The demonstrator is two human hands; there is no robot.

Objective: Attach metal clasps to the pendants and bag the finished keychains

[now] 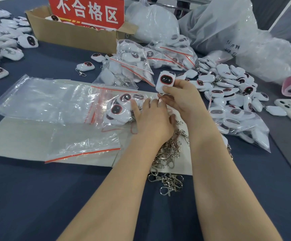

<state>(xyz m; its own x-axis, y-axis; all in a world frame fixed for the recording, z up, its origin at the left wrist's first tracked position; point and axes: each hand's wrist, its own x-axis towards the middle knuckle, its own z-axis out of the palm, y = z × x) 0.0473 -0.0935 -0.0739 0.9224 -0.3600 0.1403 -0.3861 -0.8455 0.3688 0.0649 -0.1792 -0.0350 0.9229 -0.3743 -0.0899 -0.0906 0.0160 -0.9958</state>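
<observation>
nearest you on the desk (36,197), a heap of loose metal clasps (169,153) waits, so plenty of attaching is left. above it your left hand (151,122) has its grip pinched together at the bottom loop of a pendant, seemingly on a clasp (159,99), though the piece is mostly hidden. your right hand (181,96) has its grip clamped on the white robot-face pendant (164,81), held upright just over the desk – i judge you are mid-attachment on this one.

beside your left hand lies an open zip bag (120,108), partly filled with pendants, and left of it are empty zip bags (45,100) not yet used. to the right a big heap of keychains (228,80) is unbagged; some show clasps. further back, several filled bags (129,63) lie stacked – that share looks done.

at the far edge, a cardboard box (71,33) carries a red sign (87,11) reading 不合格区. the large clear sack (231,46) bears dark handwriting, too blurred to read.
</observation>
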